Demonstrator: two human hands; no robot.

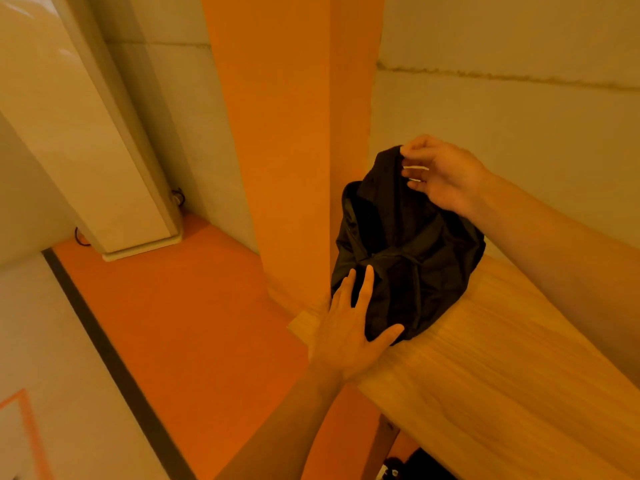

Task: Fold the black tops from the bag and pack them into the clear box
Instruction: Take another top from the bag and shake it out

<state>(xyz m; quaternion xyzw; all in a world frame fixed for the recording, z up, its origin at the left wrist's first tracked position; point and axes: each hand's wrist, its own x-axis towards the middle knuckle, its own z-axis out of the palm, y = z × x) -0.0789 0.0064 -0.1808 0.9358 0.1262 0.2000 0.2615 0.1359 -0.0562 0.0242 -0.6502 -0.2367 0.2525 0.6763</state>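
Note:
A black bag sits on the far left corner of the wooden table, its mouth open toward the top. My left hand rests flat against the bag's near left side, fingers straight and spread. My right hand pinches a piece of black fabric at the top of the bag and holds it raised above the opening. Whether this fabric is a top or part of the bag is unclear. The clear box is not in view.
An orange pillar stands right behind the bag's left side. Pale walls run behind the table. The orange floor lies to the left, with a white cabinet leaning in the far left corner. Dark objects lie under the table.

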